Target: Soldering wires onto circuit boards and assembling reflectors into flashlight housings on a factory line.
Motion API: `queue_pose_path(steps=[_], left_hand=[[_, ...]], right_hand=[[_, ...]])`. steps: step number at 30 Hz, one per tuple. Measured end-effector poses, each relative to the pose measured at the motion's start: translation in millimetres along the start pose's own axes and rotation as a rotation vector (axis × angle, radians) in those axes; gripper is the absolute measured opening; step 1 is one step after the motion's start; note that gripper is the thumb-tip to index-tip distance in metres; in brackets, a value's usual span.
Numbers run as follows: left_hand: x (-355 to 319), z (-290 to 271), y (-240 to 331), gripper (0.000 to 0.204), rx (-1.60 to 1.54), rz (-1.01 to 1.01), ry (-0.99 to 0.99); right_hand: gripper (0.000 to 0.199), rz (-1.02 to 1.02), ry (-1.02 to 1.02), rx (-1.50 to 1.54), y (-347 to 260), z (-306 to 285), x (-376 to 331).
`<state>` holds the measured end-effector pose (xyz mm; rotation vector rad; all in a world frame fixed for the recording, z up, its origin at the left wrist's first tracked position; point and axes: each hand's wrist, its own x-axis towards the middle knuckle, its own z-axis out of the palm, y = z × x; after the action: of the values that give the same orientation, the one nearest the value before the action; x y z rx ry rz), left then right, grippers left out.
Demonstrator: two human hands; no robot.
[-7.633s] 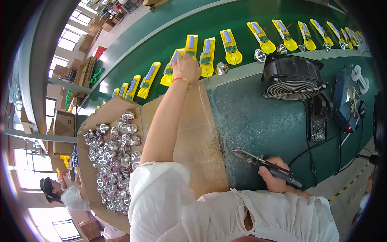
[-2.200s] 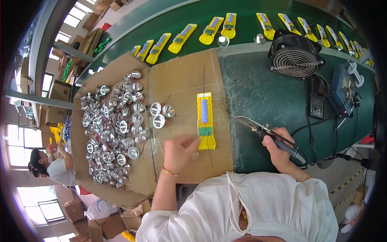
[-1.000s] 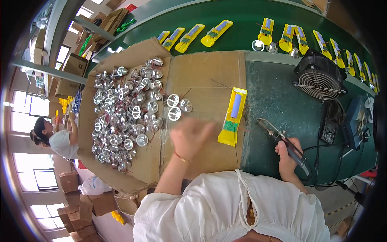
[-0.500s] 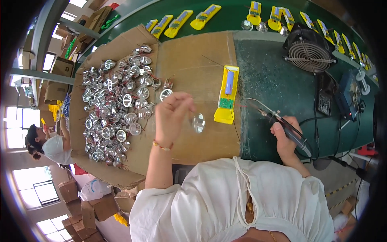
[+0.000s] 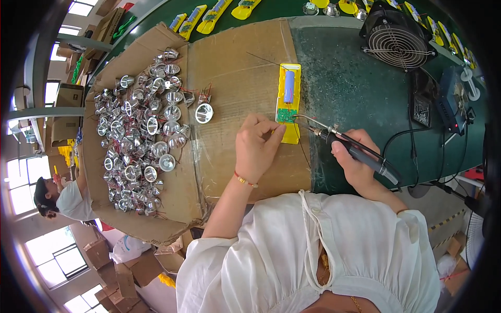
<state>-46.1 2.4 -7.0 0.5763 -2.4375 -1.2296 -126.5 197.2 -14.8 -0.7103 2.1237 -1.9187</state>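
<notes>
A yellow plastic housing (image 5: 291, 134) lies on the cardboard sheet before me, holding a blue-violet cylindrical battery (image 5: 288, 87) and a small green circuit board (image 5: 286, 115). Thin dark wires stick out from it. My left hand (image 5: 255, 146) is closed at the board's near edge, thumb and forefinger pinched; what they hold, if anything, is hidden. From the right, my right hand (image 5: 357, 159) grips a soldering iron (image 5: 360, 154) with a curved metal tube along it. Its tip end reaches the board's right side, close to my left fingertips. A loose shiny reflector cup (image 5: 204, 113) rests left of the housing.
At left, a cardboard box (image 5: 180, 216) holds many silvery reflector cups (image 5: 151, 125) with red wires. A black fan (image 5: 399, 44) with a round grille stands at back right, near a blue soldering station (image 5: 451, 117). More yellow housings (image 5: 214, 15) line the far side. A co-worker (image 5: 70, 195) is at far left.
My left hand has moved right to the circuit board; the clear shiny piece beneath it no longer shows. My right hand has brought the soldering iron left onto the board. The whole view has shifted.
</notes>
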Motion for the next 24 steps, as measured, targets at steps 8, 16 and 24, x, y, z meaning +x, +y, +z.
queue_pose_path(steps=[8, 16, 24], left_hand=[[1.4, 1.5, -0.4, 0.006, -0.011, -0.015, -0.024], [4.5, -2.2, 2.3, 0.008, 0.022, -0.021, -0.032], [5.0, -3.3, -1.8, 0.009, 0.014, -0.055, -0.044]], right_hand=[[0.015, 0.038, -0.019, -0.005, 2.1, 1.2, -1.4], [0.014, 0.07, 0.058, 0.129, -1.7, -6.1, -4.3], [0.015, 0.094, 0.042, 0.134, -3.1, -6.6, -6.5]])
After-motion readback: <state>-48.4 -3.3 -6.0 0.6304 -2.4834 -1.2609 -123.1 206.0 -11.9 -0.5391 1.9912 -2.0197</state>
